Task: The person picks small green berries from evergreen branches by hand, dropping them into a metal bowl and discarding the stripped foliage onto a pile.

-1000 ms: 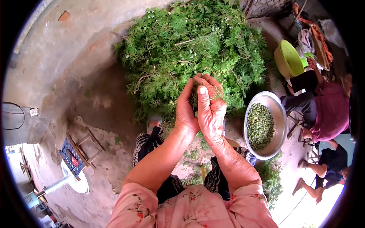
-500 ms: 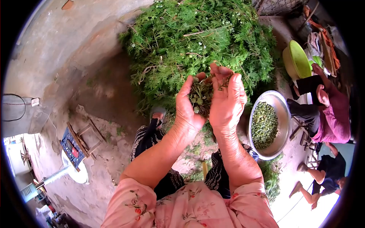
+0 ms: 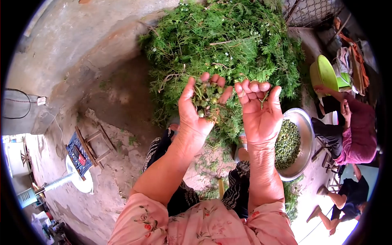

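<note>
My left hand (image 3: 192, 107) is cupped palm up, fingers curled round a handful of small green seed cones (image 3: 207, 97) mixed with brownish leaf scraps. Beside it, apart, my right hand (image 3: 261, 118) faces palm up with its fingers loosely bent. One thin green sprig (image 3: 265, 99) lies across that palm near the thumb. Both hands are above the near edge of a big heap of green conifer branches (image 3: 224, 45), dotted with pale cones. A metal basin (image 3: 307, 157), partly hidden by my right hand and wrist, contains many green cones (image 3: 287, 143).
A yellow-green tub (image 3: 325, 73) stands at the right, near a person in a maroon top (image 3: 359, 130). Another person in dark clothes (image 3: 353, 190) sits lower right. On the left are a small wooden stool (image 3: 98, 145) and a white pedestal fan (image 3: 79, 175).
My hands have come apart: the left moved left with the handful of cones, the right moved right and turned its palm up. The view has shifted slightly.
</note>
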